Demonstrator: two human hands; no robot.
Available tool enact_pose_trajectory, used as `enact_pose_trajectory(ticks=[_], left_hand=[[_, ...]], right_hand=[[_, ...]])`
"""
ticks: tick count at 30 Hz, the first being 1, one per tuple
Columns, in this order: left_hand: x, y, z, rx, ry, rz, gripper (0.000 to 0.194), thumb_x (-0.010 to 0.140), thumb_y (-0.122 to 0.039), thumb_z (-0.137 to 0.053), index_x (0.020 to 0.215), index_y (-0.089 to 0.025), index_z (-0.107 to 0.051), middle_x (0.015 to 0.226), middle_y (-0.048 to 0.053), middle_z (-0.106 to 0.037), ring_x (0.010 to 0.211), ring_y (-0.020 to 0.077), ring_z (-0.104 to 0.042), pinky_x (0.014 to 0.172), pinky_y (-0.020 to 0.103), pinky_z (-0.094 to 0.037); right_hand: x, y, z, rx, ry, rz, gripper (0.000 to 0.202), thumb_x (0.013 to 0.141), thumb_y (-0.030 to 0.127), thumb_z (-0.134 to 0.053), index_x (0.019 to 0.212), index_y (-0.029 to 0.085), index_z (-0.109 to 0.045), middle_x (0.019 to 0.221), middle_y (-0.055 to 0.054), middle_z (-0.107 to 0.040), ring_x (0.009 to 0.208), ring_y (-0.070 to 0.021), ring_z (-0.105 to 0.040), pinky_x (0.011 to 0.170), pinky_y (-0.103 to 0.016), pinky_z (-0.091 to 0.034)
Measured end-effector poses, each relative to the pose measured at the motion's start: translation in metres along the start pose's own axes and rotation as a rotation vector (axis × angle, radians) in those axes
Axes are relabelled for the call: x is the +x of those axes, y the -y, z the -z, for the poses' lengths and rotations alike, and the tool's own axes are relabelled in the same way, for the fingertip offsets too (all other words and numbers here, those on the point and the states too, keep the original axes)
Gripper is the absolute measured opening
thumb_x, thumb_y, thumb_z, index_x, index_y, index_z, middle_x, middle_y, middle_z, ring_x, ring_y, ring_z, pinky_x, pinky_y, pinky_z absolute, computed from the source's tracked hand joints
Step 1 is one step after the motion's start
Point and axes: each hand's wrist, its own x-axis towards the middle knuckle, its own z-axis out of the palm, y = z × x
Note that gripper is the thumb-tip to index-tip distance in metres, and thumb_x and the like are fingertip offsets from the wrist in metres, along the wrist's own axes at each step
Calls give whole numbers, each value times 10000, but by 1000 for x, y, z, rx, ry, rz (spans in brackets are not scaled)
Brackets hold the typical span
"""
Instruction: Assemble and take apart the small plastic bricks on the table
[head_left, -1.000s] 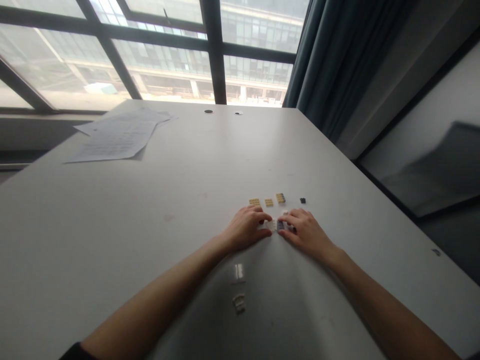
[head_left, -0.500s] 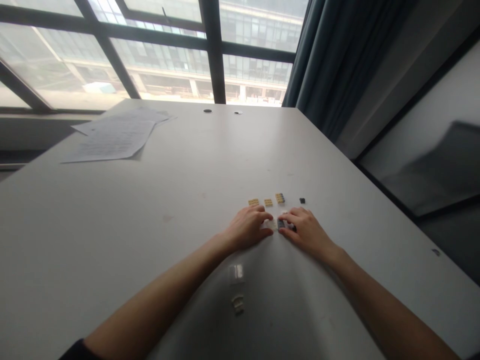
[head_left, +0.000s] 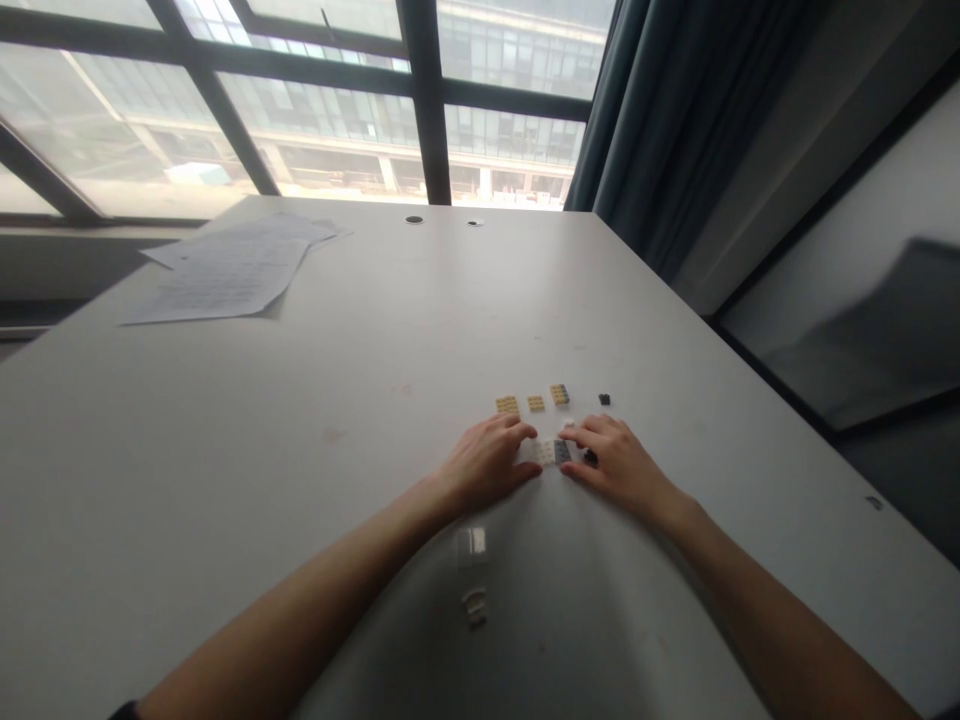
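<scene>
Two small studded building bricks lie side by side on the white table, a white brick [head_left: 546, 452] on the left and a grey brick [head_left: 562, 452] on the right, touching or nearly so. My left hand [head_left: 495, 455] has its thumb and index finger at the near and far edges of the white brick. In the same way my right hand [head_left: 619, 455] pinches the grey brick. Beneath the right fingers a dark piece [head_left: 590, 456] shows partly. A small white piece [head_left: 569, 424] sits just beyond the right fingertips.
Beyond the hands stand yellow bricks [head_left: 507, 405], a smaller yellow brick [head_left: 535, 403], a yellow-and-grey brick [head_left: 559, 394] and a black piece [head_left: 604, 399]. Nearer me lie a clear plastic piece [head_left: 472, 546] and cream-and-grey pieces [head_left: 474, 607]. Papers [head_left: 225, 275] lie far left.
My hands have drawn slightly apart, the left one shifting a little leftward. More of the white and grey bricks shows between the fingertips. The other pieces have stayed put.
</scene>
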Motion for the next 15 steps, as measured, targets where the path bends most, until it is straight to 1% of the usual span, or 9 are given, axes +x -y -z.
enact_pose_trajectory(ticks=[4, 10, 15], left_hand=[[-2, 0, -3, 19, -17, 9, 263, 786, -356, -644, 1002, -206, -657, 933, 50, -644, 911, 215, -609, 824, 317, -475], [0, -3, -4, 27, -22, 21, 249, 799, -335, -627, 1014, -217, -673, 936, 54, -645, 935, 213, -609, 837, 314, -473], [0, -3, -4, 25, -23, 12, 246, 804, -328, -615, 1018, -222, -673, 938, 52, -647, 916, 213, -610, 823, 314, -477]], right_hand=[[1, -2, 0, -1, 0, 12, 268, 817, 273, -658, 1079, 214, -657, 1012, -73, -649, 1008, -238, -554, 899, -388, -394], [1, -6, -4, -13, -18, 14, 262, 818, 288, -659, 1072, 224, -657, 1003, -66, -652, 1002, -231, -558, 888, -379, -398], [3, -5, -4, -5, -20, 7, 254, 821, 284, -657, 1066, 221, -658, 992, -60, -654, 997, -233, -557, 896, -377, -391]])
